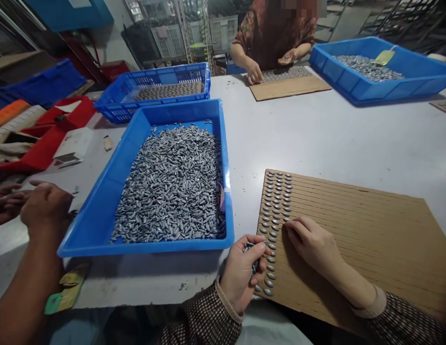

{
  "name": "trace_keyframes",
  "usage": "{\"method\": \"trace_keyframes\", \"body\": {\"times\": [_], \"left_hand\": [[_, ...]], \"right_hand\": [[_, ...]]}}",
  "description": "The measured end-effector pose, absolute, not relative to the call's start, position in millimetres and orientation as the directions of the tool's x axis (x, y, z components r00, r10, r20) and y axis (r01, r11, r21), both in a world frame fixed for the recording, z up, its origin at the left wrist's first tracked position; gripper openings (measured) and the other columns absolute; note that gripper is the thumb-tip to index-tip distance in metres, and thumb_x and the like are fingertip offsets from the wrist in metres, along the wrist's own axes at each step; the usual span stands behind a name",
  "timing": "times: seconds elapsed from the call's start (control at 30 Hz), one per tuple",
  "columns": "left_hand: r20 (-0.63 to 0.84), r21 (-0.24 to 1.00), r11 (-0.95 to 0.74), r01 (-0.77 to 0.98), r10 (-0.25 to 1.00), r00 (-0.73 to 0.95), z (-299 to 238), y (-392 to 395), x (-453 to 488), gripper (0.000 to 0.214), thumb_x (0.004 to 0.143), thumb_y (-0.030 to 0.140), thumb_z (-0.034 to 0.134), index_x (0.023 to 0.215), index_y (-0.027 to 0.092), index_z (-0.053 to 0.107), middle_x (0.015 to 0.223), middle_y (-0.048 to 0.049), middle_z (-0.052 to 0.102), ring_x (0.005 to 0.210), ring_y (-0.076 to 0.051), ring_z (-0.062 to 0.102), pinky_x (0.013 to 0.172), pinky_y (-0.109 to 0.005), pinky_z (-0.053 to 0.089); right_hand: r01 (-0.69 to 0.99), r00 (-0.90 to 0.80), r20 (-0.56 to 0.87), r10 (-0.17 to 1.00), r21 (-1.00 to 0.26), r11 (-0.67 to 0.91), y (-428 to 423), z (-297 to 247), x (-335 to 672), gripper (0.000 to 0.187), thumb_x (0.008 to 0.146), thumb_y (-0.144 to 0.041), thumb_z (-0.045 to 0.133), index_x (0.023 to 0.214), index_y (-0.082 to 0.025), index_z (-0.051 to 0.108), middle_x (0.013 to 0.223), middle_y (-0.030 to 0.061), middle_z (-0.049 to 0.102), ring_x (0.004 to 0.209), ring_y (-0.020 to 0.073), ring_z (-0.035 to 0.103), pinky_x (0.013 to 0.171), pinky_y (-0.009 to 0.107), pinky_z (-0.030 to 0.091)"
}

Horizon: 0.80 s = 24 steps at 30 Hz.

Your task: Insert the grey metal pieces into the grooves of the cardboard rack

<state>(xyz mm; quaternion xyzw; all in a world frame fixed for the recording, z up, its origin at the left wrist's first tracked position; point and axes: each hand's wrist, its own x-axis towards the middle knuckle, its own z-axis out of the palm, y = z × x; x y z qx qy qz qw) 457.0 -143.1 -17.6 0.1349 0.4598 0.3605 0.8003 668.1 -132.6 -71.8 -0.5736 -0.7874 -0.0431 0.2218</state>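
Observation:
A ridged cardboard sheet [352, 230] lies on the white table in front of me, with rows of small oval metal pieces [276, 201] set into its left grooves. My left hand [240, 270] is curled at the sheet's near left corner, holding a few dark metal pieces. My right hand [311, 242] rests on the cardboard beside the rows, fingers bent and fingertips pressed to a groove near a piece. A blue tray [100, 211] heaped with grey metal pieces [172, 184] stands just left of my left hand.
Another person's hand and arm [43, 211] lie at the left table edge. Across the table a person's hands [255, 72] work at a second cardboard sheet [291, 86]. More blue trays [420, 76] [118, 96] and red bins [46, 143] stand around.

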Motion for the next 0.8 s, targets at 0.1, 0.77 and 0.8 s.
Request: {"method": "trace_keyframes", "body": {"times": [0.1,0.77,0.8], "left_hand": [[-0.633,0.551,0.703,-0.45,0.703,0.323,-18.5,-143.0,457.4,0.029,0.073,0.027,0.073,0.092,0.016,0.055,0.077,-0.0013,0.061,0.051,-0.004,0.043,0.035,-0.013,0.018],[-0.628,0.521,0.714,-0.468,0.692,0.356,-17.1,-141.4,454.0,0.028,0.073,0.028,0.072,0.094,0.013,0.061,0.076,-0.0024,0.061,0.047,-0.003,0.04,0.035,-0.015,0.014],[-0.626,0.521,0.715,-0.467,0.692,0.359,-17.6,-141.5,453.9,0.028,0.073,0.028,0.072,0.094,0.013,0.061,0.077,-0.0024,0.061,0.047,-0.003,0.04,0.035,-0.015,0.014]], "right_hand": [[0.936,-0.228,0.386,0.894,-0.166,0.311,-133.7,-73.3,666.4,0.023,0.097,-0.022,0.045,0.091,-0.018,0.067,0.083,0.0054,0.066,0.076,0.016,0.06,0.066,0.025,0.043],[0.861,-0.158,0.348,0.924,-0.41,0.301,-130.7,-71.6,670.2,0.019,0.097,-0.025,0.046,0.095,-0.021,0.064,0.088,0.0058,0.066,0.078,0.0168,0.062,0.07,0.028,0.05],[0.86,-0.159,0.35,0.923,-0.41,0.303,-130.8,-70.9,670.3,0.018,0.097,-0.025,0.046,0.096,-0.021,0.064,0.089,0.006,0.066,0.078,0.017,0.063,0.07,0.028,0.051]]}}
